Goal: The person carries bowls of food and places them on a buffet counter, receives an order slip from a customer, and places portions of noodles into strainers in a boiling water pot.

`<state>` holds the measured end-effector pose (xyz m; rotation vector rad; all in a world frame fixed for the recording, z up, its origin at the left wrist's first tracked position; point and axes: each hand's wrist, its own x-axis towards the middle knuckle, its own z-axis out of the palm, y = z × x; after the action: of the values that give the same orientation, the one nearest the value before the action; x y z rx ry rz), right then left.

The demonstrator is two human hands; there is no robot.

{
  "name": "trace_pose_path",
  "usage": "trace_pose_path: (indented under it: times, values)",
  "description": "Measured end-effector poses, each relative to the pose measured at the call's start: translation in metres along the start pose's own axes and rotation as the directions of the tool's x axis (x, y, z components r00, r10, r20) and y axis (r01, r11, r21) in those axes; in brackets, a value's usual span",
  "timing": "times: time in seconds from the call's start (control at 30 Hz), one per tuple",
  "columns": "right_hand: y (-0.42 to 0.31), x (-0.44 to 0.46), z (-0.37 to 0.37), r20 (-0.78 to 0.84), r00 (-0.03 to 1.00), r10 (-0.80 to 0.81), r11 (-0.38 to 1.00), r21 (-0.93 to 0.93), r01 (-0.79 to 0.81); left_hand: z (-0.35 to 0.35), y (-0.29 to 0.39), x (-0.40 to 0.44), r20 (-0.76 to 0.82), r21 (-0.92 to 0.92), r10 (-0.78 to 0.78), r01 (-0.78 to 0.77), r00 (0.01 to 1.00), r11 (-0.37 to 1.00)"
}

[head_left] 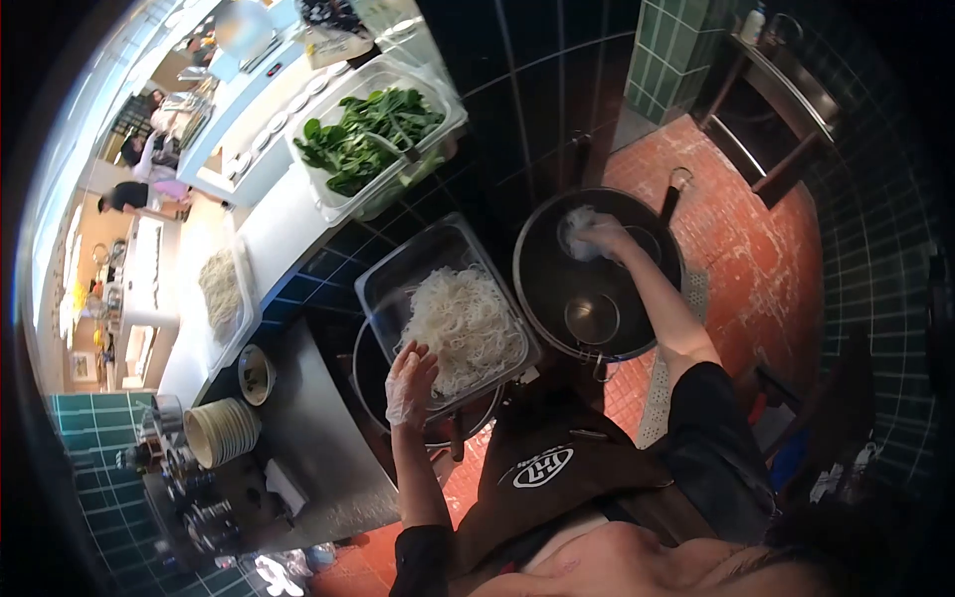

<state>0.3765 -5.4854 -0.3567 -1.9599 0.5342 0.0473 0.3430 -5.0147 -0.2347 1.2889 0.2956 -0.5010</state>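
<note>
Clearly, the pale noodles (463, 323) lie between the two hands, heaped in a clear tub (485, 242) whose long axis slants from far left to near right. The left hand (410, 383), in a thin see-through glove, is the nearer one: it is at the tub's near left side, fingers pointing away from the body and the heap just to their right. Those fingers are loosely open, slightly bent, with nothing gripped; whether they touch the tub or the noodles, I cannot tell.

Across the tub's right side, just beside it, is a wide round pot (527, 289). The right hand (603, 237) reaches over its far part, forearm slanting in from the near right. Its fingers look closed around a pale clump (575, 235), seemingly noodles, though blur hides the exact grip. The clump is at the hand's left. A wire basket (592, 316) is in the pot, nearer the body than this hand, and the tub's heap lies to the hand's near left.
</note>
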Motion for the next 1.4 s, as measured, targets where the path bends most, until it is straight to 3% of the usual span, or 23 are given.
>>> trace_pose_path:
  times: [0.07,0.17,0.27,0.3,0.4,0.43,0.47,0.53,0.6,0.63,0.67,0.73,0.77,0.87,0.93,0.97,1.07,1.13,1.2,1.27,1.3,1.4]
  values:
    - [-0.009,0.003,-0.006,-0.025,1.0,0.008,0.951,-0.31,-0.016,-0.008,0.002,0.0,-0.06,-0.003,0.058,-0.058,0.996,0.998]
    - [-0.068,-0.018,-0.029,0.032,0.999,-0.012,0.814,-0.58,0.028,-0.019,0.002,0.005,-0.117,0.031,0.109,-0.106,0.987,0.994]
    - [-0.092,-0.031,-0.041,0.022,0.998,0.057,0.843,-0.537,-0.036,-0.03,-0.001,0.014,-0.135,0.065,0.188,-0.18,0.973,0.981]
    - [-0.101,-0.033,-0.044,0.027,0.998,0.064,0.784,-0.62,-0.034,-0.031,-0.002,0.017,-0.141,0.055,0.227,-0.222,0.963,0.974]
    - [-0.134,-0.049,-0.03,-0.048,0.997,0.063,0.951,-0.3,-0.075,-0.055,-0.021,0.036,-0.169,0.144,0.364,-0.343,0.916,0.928]
    - [-0.149,-0.055,-0.017,0.021,0.997,0.071,0.967,-0.246,-0.064,-0.055,-0.021,0.036,-0.192,0.332,0.442,-0.365,0.876,0.87]
    - [-0.164,-0.064,0.0,0.115,0.992,-0.059,0.964,-0.252,0.087,-0.055,-0.021,0.036,-0.196,0.355,0.448,-0.363,0.872,0.862]
    - [-0.196,-0.083,0.037,0.268,0.914,-0.305,0.901,-0.231,0.368,-0.045,-0.018,0.036,-0.079,0.578,0.632,-0.481,0.771,0.659]
    - [-0.222,-0.091,0.073,0.592,0.75,-0.296,0.77,-0.316,0.554,-0.039,-0.021,0.046,0.069,0.638,0.687,-0.561,0.724,0.527]
    - [-0.219,-0.087,0.093,0.675,0.668,-0.313,0.683,-0.329,0.652,-0.03,-0.017,0.045,0.147,0.653,0.667,-0.578,0.731,0.49]
    - [-0.213,-0.081,0.115,0.752,0.58,-0.314,0.587,-0.327,0.741,-0.022,-0.008,0.046,0.297,0.689,0.671,-0.639,0.679,0.342]
    - [-0.226,-0.074,0.146,0.778,0.582,-0.237,0.544,-0.39,0.743,-0.003,-0.004,0.052,0.347,0.825,0.539,-0.523,0.767,0.213]
    - [-0.229,-0.068,0.157,0.79,0.58,-0.2,0.517,-0.418,0.747,0.006,-0.006,0.055,0.297,0.866,0.535,-0.459,0.791,0.197]
    - [-0.205,-0.041,0.198,0.675,0.657,-0.336,0.525,-0.445,0.725,0.021,-0.012,0.068,0.174,0.943,0.497,-0.289,0.85,0.165]
    - [-0.203,-0.038,0.213,0.719,0.671,-0.181,0.54,-0.498,0.678,0.016,-0.019,0.08,0.148,0.96,0.42,-0.233,0.895,0.158]
    - [-0.203,-0.036,0.219,0.733,0.672,-0.101,0.545,-0.525,0.654,0.007,-0.026,0.087,0.227,0.936,0.438,-0.319,0.87,0.147]
    - [-0.229,-0.038,0.214,0.687,0.72,-0.099,0.469,-0.606,0.642,-0.01,-0.02,0.082,0.302,0.851,0.632,-0.501,0.714,0.16]
    - [-0.261,-0.05,0.195,0.606,0.756,-0.247,0.469,-0.608,0.641,-0.007,0.007,0.062,0.1,0.712,0.704,-0.545,0.703,0.443]
    - [-0.282,-0.063,0.178,0.53,0.768,-0.36,0.542,-0.551,0.635,-0.014,0.018,0.059,0.031,0.405,0.631,-0.587,0.775,0.701]
    - [-0.293,-0.073,0.161,0.455,0.775,-0.44,0.665,-0.415,0.621,-0.001,0.057,0.031,0.003,0.09,0.505,-0.503,0.863,0.859]
    - [-0.307,-0.084,0.149,0.491,0.836,-0.245,0.882,-0.246,0.403,0.002,0.069,0.026,-0.004,0.127,0.529,-0.525,0.848,0.842]
    - [-0.278,-0.065,0.154,0.733,0.663,-0.153,0.988,0.101,0.117,0.013,0.091,0.022,0.069,0.17,0.438,-0.443,0.896,0.88]
